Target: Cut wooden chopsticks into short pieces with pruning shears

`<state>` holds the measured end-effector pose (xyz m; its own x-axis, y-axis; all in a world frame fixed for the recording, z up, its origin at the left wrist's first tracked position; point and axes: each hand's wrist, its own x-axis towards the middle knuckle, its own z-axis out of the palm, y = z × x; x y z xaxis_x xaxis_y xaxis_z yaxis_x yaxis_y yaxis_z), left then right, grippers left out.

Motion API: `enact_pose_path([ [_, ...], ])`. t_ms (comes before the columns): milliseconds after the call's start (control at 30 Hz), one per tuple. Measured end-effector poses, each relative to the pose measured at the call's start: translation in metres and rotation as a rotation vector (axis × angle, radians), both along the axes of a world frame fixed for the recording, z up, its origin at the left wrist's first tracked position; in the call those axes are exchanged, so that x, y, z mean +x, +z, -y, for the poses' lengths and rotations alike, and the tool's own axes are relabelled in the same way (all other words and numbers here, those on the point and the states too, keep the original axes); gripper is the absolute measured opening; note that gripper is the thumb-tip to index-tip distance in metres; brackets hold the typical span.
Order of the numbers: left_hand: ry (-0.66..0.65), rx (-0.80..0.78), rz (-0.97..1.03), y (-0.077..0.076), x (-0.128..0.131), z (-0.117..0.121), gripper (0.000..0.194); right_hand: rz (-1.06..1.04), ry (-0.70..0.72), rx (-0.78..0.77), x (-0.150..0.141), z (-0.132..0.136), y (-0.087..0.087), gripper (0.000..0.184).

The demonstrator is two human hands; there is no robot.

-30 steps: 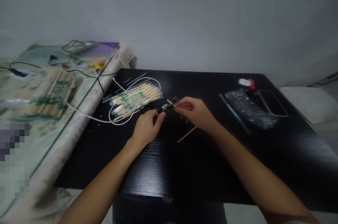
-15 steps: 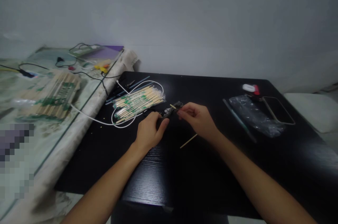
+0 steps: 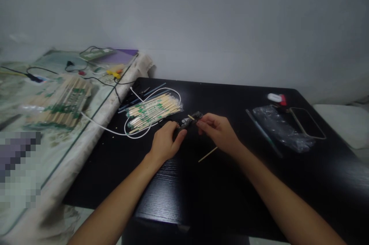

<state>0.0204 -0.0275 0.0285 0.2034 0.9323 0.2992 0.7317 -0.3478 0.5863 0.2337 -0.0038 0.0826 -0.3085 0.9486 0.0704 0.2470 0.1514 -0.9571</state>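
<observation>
Over the black table (image 3: 109, 183), my left hand (image 3: 165, 141) is wrapped round a small dark object (image 3: 188, 122) with a pale round spot; its exact kind is too dim to tell. A short piece of pale wooden stick (image 3: 190, 117) shows at its top. My right hand (image 3: 216, 127) has its fingers pinched together at the object's far right end, and what they hold there is hidden. Below the right hand, a thin wooden stick (image 3: 207, 154) lies slanted on the table. Left of the hands lie plastic-wrapped packs of wooden chopsticks (image 3: 154, 110).
A white cable (image 3: 100, 128) loops around the chopstick packs. On the glass-topped table at left lies another chopstick bundle (image 3: 62, 102). To the right are crumpled clear plastic (image 3: 282, 127), a phone (image 3: 308, 122) and a white-and-red item (image 3: 276, 98). A pale chair (image 3: 341, 124) stands beyond.
The whole view has shifted slightly, so things appear a little further right. Both hands keep nearly the same hold and place at the dark object.
</observation>
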Motion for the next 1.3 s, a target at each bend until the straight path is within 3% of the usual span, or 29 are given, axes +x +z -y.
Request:
enact_pose_path([
  [367,0.009,-0.054,0.001,0.004,0.003,-0.002,0.043,0.084,-0.025,0.060,-0.002,-0.001,-0.006,0.032],
  [600,0.014,-0.109,-0.035,0.006,0.003,-0.003,0.049,0.066,-0.041,-0.030,-0.003,-0.004,-0.010,0.031],
  [767,-0.016,-0.163,-0.031,0.010,0.001,-0.006,0.053,-0.016,0.047,-0.205,0.008,-0.009,-0.009,0.033],
  [900,-0.116,-0.232,0.037,0.013,-0.004,-0.007,0.055,-0.114,0.202,-0.233,0.023,-0.013,0.000,0.058],
  [1067,-0.228,-0.350,0.143,0.016,-0.007,-0.004,0.057,-0.202,0.381,-0.344,0.030,-0.015,0.010,0.054],
  [1300,-0.284,-0.391,0.220,0.017,-0.005,-0.001,0.057,-0.262,0.397,-0.502,0.027,-0.014,0.007,0.056],
])
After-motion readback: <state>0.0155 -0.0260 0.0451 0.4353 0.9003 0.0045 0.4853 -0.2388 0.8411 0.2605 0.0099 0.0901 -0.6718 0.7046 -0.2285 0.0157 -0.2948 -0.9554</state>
